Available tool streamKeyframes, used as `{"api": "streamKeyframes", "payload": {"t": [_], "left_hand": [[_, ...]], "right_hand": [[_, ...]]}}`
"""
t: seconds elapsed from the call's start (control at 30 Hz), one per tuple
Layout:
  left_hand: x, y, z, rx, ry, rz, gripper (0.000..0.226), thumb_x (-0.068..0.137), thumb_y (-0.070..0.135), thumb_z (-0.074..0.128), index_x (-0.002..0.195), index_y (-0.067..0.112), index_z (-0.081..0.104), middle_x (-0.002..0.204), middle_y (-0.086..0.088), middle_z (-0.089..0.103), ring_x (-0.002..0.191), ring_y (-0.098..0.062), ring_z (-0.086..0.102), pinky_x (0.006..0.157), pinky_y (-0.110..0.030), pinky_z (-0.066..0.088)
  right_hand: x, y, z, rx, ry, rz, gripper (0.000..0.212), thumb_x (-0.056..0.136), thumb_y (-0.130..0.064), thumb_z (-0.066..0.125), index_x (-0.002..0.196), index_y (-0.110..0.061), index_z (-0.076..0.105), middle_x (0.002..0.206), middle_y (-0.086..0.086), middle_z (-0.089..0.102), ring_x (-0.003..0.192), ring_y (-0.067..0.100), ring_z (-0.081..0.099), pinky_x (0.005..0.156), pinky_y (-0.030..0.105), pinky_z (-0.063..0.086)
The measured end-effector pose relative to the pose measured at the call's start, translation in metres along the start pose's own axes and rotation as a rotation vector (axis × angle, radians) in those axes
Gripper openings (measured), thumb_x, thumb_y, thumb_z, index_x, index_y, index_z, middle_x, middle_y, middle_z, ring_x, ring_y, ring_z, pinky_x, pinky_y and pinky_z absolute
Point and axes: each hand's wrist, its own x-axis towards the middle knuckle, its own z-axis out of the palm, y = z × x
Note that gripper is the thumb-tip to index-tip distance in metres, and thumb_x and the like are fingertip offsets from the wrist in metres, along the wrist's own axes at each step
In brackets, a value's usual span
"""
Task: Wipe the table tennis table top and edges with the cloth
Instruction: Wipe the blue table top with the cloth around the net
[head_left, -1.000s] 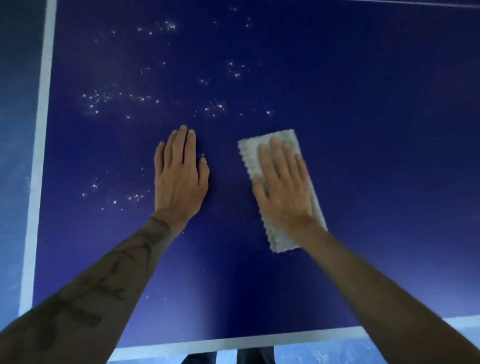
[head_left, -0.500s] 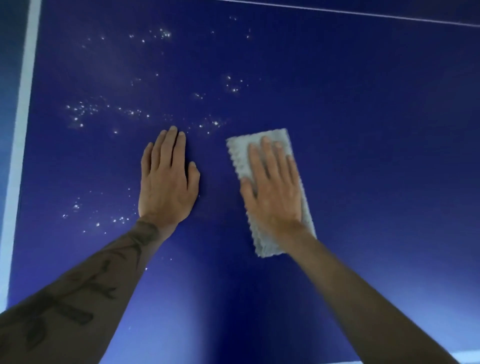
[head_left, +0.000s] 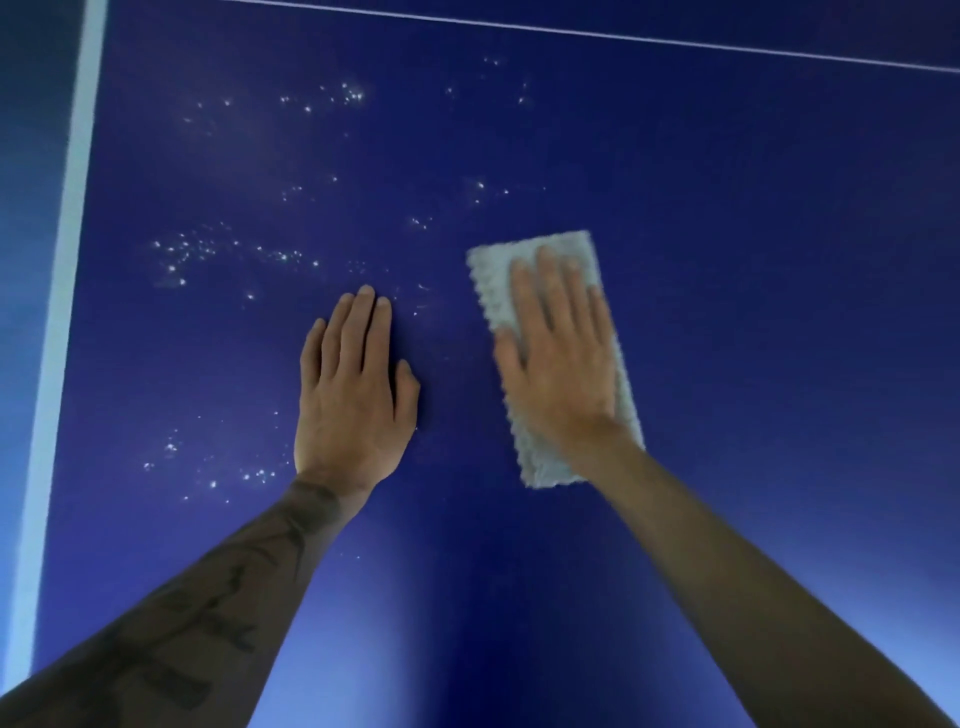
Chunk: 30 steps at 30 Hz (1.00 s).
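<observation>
Right hand (head_left: 561, 364) pressed flat on a pale cloth (head_left: 496, 278) on the dark blue counter (head_left: 753, 260), left hand (head_left: 353, 400) flat beside it.

The cloth is a light grey-white, fuzzy-textured rectangle, folded long and narrow, its left edge scalloped. It lies a little tilted near the middle of the view, touching the surface along its whole length. The right hand's fingers are straight and slightly spread across it, covering most of its middle, so only the far end, the left edge and the near corner show. The left hand rests palm down on bare surface just left of the cloth, apart from it, fingers straight and close together. Small white specks (head_left: 182, 254) are scattered over the counter beyond and left of the left hand. A broad white border stripe (head_left: 67, 260) runs down the left side, and a thin white line (head_left: 623, 37) crosses the top.
</observation>
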Motion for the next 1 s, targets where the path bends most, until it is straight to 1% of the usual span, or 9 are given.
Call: {"api": "streamKeyframes", "payload": {"t": [0.17,0.23,0.33,0.4,0.53,0.67,0.73,0.87,1.0], "left_hand": [[0.002,0.000,-0.002,-0.011,-0.021,-0.014,0.061,0.106,0.028,0.037,0.159,-0.002,0.036,0.168,-0.018,0.032,0.158,-0.034,0.027,0.130,-0.051,0.017],[0.002,0.001,-0.002,-0.002,-0.013,-0.012,0.060,0.106,0.028,0.037,0.158,-0.002,0.037,0.167,-0.018,0.034,0.157,-0.034,0.028,0.130,-0.051,0.018],[0.002,0.000,-0.001,0.017,-0.008,-0.003,0.061,0.106,0.028,0.037,0.158,-0.002,0.036,0.167,-0.018,0.033,0.157,-0.034,0.029,0.130,-0.052,0.019],[0.001,-0.001,0.000,0.021,-0.009,0.000,0.061,0.106,0.029,0.037,0.159,-0.002,0.036,0.168,-0.018,0.033,0.157,-0.034,0.028,0.130,-0.052,0.019],[0.002,-0.002,0.000,-0.007,-0.026,-0.011,0.061,0.107,0.030,0.036,0.159,-0.001,0.036,0.168,-0.017,0.032,0.158,-0.033,0.027,0.130,-0.052,0.019],[0.002,-0.002,0.001,-0.024,-0.022,-0.014,0.060,0.106,0.029,0.037,0.158,-0.001,0.038,0.167,-0.017,0.034,0.157,-0.034,0.029,0.129,-0.053,0.021],[0.003,-0.002,0.001,-0.023,-0.021,-0.014,0.061,0.106,0.029,0.038,0.158,-0.001,0.038,0.167,-0.017,0.035,0.157,-0.034,0.030,0.129,-0.052,0.021],[0.002,-0.003,0.001,-0.016,-0.031,-0.018,0.061,0.106,0.029,0.037,0.159,-0.001,0.036,0.168,-0.016,0.033,0.157,-0.033,0.028,0.130,-0.051,0.020],[0.002,-0.003,0.001,-0.020,-0.036,-0.021,0.062,0.106,0.030,0.037,0.159,-0.001,0.036,0.168,-0.016,0.033,0.157,-0.033,0.028,0.129,-0.052,0.020]], "right_hand": [[0.085,0.004,-0.017,-0.005,0.042,0.246,0.069,0.112,-0.048,0.021,0.171,-0.015,0.005,0.178,0.015,0.000,0.165,0.035,0.000,0.133,0.054,0.008],[0.095,-0.020,-0.014,0.029,0.033,0.192,0.069,0.112,-0.048,0.020,0.171,-0.016,0.005,0.178,0.015,0.000,0.165,0.035,-0.001,0.133,0.054,0.007],[0.058,-0.046,-0.002,0.004,-0.018,-0.106,0.067,0.113,-0.048,0.018,0.171,-0.016,0.005,0.179,0.012,-0.002,0.165,0.031,-0.004,0.133,0.052,0.006],[0.029,-0.035,0.003,-0.044,-0.043,-0.209,0.067,0.113,-0.048,0.017,0.171,-0.017,0.004,0.179,0.010,-0.003,0.165,0.029,-0.005,0.134,0.051,0.006],[0.053,0.007,-0.006,-0.038,-0.005,-0.004,0.067,0.112,-0.047,0.023,0.171,-0.018,0.008,0.179,0.011,0.004,0.165,0.031,0.003,0.134,0.051,0.008],[0.126,-0.006,-0.017,-0.013,0.053,0.196,0.069,0.112,-0.048,0.020,0.171,-0.015,0.006,0.178,0.015,0.003,0.165,0.035,0.003,0.133,0.053,0.008],[0.138,-0.027,-0.015,0.025,0.034,0.136,0.069,0.112,-0.048,0.021,0.171,-0.015,0.008,0.178,0.015,0.003,0.165,0.035,0.002,0.133,0.054,0.007],[0.097,-0.033,-0.005,-0.032,-0.013,-0.186,0.069,0.112,-0.049,0.020,0.171,-0.016,0.009,0.179,0.012,0.002,0.165,0.031,0.000,0.134,0.051,0.007],[0.103,0.009,-0.013,-0.011,-0.020,-0.034,0.068,0.112,-0.049,0.022,0.171,-0.020,0.005,0.179,0.009,0.000,0.165,0.030,-0.001,0.134,0.050,0.004]]}}
